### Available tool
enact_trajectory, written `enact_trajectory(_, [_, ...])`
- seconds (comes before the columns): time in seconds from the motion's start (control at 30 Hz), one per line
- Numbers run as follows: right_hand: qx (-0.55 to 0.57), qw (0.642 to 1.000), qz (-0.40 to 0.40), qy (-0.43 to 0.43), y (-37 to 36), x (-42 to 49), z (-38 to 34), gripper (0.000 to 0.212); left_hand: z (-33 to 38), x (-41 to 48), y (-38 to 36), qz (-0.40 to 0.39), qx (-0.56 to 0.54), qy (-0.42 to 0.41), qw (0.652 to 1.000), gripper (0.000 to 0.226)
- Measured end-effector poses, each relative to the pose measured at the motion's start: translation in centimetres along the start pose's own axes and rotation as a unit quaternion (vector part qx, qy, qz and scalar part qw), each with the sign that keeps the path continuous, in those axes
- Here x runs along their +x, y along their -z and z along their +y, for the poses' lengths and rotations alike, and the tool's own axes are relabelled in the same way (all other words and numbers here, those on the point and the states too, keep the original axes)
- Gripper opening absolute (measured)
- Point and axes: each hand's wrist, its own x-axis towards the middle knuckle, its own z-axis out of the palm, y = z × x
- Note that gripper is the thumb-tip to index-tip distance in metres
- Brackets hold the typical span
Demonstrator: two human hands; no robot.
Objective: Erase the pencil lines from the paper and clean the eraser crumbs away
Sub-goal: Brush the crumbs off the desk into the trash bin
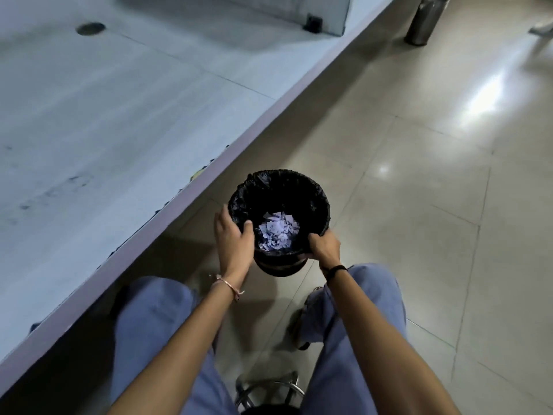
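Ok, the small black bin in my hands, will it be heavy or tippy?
Probably light: the bin holds only a shallow layer of paper scraps. Its base looks narrower than its rim, so it may tip. The loose liner could slip under the left hand and right hand.

Dim and bluish throughout, with white glare from light above smeared across the glossy floor tiles point(484, 94) at upper right, plus a smaller spot nearer the middle. Deep shadow beneath the table point(89, 115) edge and inside the black-lined bin point(317, 202), with only the pale scraps point(276, 232) at its bottom catching light, and a soft dark patch across the tabletop's far end. Soft all over, blurrier toward the far corners around the metal cylinder point(425, 19), with wide-lens bowing of the table's edge and stretching toward the bottom.
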Motion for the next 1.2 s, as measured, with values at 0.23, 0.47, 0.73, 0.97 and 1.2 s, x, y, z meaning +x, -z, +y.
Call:
enact_trajectory(0.23, [-0.170, 0.975, -0.113, 0.087, 2.7, -8.1, -6.0, 0.033, 3.4, -5.2, 7.6, -0.006, 0.019, -0.254, 0.967, 0.026])
enact_trajectory(0.47, [-0.205, 0.949, -0.200, 0.130, 0.6, -13.6, -8.2, 0.037, 3.3, -6.8, 16.4, 0.091, 0.039, -0.306, 0.947, 0.032])
enact_trajectory(0.73, [-0.114, 0.947, -0.278, 0.112, -1.4, -18.0, -7.6, 0.025, -0.7, -9.3, 25.8, 0.211, 0.085, -0.262, 0.938, 0.030])
enact_trajectory(0.97, [-0.064, 0.933, -0.336, 0.108, -4.4, -20.2, -6.0, 0.041, -5.4, -13.3, 33.6, 0.302, 0.061, -0.101, 0.946, 0.039])
enact_trajectory(1.2, [-0.058, 0.930, -0.349, 0.104, -6.2, -21.8, -5.3, 0.034, -7.3, -13.6, 35.4, 0.144, 0.088, 0.029, 0.985, 0.074])
